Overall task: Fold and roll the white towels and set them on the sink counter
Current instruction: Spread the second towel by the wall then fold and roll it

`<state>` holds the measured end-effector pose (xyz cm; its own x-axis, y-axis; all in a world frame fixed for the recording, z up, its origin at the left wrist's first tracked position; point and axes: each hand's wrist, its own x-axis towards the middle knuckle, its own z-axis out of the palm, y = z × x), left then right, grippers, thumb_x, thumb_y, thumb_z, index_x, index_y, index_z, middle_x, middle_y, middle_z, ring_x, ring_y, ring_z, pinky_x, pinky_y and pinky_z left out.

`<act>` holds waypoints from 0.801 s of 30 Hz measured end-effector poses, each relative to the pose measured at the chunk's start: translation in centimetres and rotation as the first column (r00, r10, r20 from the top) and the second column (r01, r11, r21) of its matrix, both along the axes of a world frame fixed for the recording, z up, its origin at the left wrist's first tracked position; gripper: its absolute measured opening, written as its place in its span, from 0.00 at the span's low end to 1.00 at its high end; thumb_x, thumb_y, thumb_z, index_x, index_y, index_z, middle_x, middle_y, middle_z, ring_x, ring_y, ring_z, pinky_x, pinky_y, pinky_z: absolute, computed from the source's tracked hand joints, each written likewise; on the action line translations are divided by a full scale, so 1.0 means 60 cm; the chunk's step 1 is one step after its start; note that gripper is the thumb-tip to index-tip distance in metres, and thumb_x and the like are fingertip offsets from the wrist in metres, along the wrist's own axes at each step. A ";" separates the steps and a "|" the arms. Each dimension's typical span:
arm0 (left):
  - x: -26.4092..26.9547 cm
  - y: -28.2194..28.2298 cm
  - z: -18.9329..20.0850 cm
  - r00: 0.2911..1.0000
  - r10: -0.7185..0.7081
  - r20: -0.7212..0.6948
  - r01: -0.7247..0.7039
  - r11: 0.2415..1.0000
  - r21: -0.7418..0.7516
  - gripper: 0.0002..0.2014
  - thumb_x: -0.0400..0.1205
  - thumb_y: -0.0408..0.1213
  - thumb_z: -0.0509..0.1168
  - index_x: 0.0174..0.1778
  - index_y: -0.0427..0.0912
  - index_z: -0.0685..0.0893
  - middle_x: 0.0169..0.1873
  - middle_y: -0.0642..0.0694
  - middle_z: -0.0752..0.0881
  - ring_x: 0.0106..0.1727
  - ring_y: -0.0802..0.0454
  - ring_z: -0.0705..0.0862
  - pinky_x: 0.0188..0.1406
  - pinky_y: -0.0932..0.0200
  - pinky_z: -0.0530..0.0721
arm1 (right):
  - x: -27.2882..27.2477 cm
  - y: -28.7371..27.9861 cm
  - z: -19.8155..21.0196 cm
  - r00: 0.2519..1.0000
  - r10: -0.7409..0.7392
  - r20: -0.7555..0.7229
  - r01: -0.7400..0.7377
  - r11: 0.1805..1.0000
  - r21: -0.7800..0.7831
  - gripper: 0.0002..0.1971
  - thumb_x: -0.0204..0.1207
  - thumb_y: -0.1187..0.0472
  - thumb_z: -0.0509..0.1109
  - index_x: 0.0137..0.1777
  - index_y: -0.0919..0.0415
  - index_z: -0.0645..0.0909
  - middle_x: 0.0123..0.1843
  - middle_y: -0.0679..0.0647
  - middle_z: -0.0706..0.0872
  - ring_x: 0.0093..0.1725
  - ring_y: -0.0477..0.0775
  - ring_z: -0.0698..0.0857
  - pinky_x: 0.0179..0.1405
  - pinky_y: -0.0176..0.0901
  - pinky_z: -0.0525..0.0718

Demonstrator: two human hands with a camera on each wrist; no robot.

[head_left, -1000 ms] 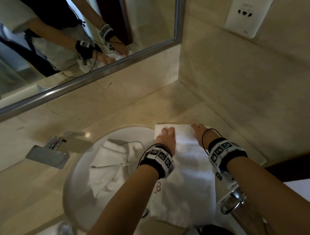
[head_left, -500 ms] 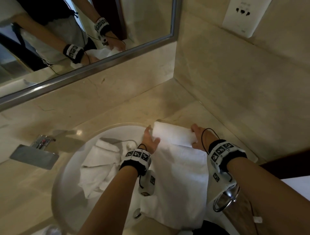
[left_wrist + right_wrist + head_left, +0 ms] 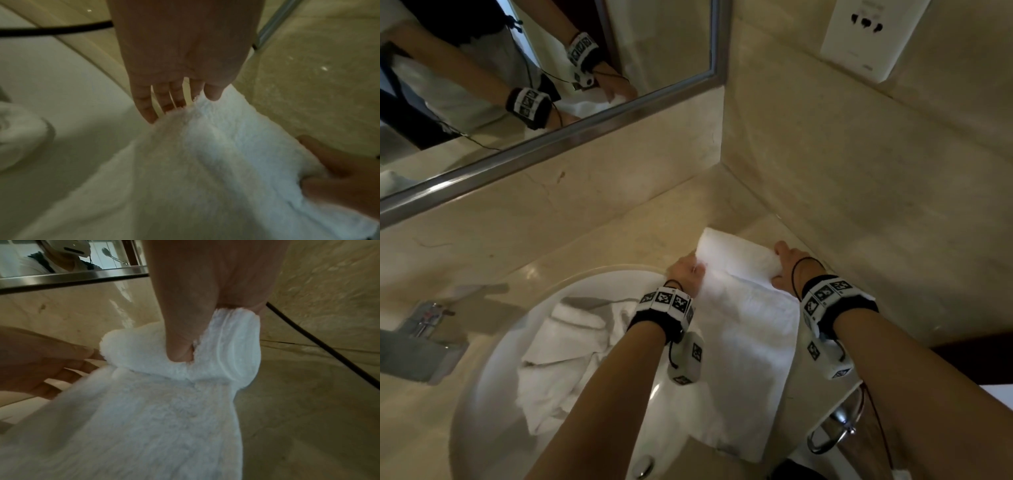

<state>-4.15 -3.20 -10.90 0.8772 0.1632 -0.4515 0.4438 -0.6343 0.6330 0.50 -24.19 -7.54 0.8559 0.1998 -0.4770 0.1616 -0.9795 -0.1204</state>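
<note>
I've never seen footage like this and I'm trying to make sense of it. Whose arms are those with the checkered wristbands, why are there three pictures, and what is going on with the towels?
No machine here: a person works with bare hands, wearing a patterned band and a small camera on each wrist. The wide picture comes from a camera on the head, looking down; the two close-ups look along each hand. The left hand and right hand each hold one end of a white towel, partly rolled at its far end, lying over the sink rim and the counter. Another crumpled towel lies in the basin. A tap sits at the left, a mirror above.
</note>
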 end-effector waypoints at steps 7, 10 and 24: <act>-0.006 -0.030 0.014 0.999 -0.051 -0.013 0.052 0.988 0.148 0.35 0.80 0.35 0.61 0.81 0.41 0.51 0.76 0.38 0.61 0.74 0.39 0.66 0.74 0.50 0.68 | 0.001 0.005 -0.016 0.997 0.040 0.073 -0.019 0.965 -0.261 0.34 0.79 0.50 0.64 0.79 0.58 0.51 0.74 0.63 0.64 0.72 0.64 0.68 0.68 0.59 0.74; -0.017 -0.040 0.029 0.990 -0.023 0.138 0.012 0.996 0.083 0.40 0.77 0.28 0.62 0.82 0.43 0.47 0.78 0.40 0.55 0.77 0.42 0.61 0.76 0.52 0.67 | -0.016 0.010 -0.026 0.981 0.096 0.170 -0.040 0.951 -0.308 0.29 0.79 0.53 0.63 0.76 0.59 0.55 0.71 0.61 0.66 0.69 0.62 0.71 0.64 0.58 0.75; 0.014 -0.055 0.101 0.856 -0.484 -0.185 0.511 0.732 0.450 0.36 0.78 0.26 0.58 0.81 0.53 0.55 0.83 0.54 0.44 0.84 0.47 0.44 0.81 0.41 0.53 | -0.021 0.016 0.002 0.987 0.141 0.079 -0.111 0.946 -0.305 0.32 0.74 0.52 0.67 0.74 0.60 0.57 0.71 0.59 0.66 0.70 0.59 0.70 0.66 0.54 0.74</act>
<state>-3.33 -6.50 -4.87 0.8712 -0.0885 -0.4829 0.0031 -0.9826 0.1856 -0.79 -23.24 -7.42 0.8788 0.1705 -0.4456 0.2821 -0.9389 0.1972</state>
